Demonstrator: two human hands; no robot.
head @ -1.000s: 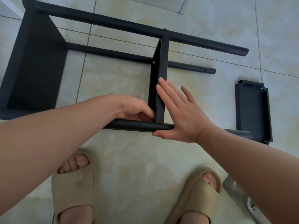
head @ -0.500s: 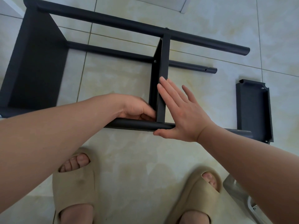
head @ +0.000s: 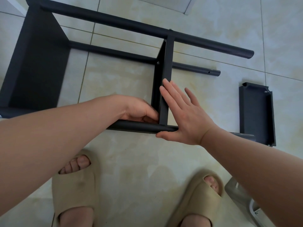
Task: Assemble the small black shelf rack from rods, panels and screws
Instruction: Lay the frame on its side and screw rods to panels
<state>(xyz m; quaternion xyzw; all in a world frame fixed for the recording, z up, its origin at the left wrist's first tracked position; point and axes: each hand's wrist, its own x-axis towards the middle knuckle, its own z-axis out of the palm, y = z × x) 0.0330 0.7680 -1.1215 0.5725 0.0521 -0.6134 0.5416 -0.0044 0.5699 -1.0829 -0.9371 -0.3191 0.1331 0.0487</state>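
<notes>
I see a pale, glossy tiled floor with thin grout lines. The half-built black rack lies on its side across the far left and middle. A loose black panel lies flat at right. Two beige slippers stand nearest me, and a grey object sits in the near right corner.

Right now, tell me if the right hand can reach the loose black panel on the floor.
Probably yes: only bare tile lies between the right hand and the loose panel, though it presses the middle panel.
</notes>
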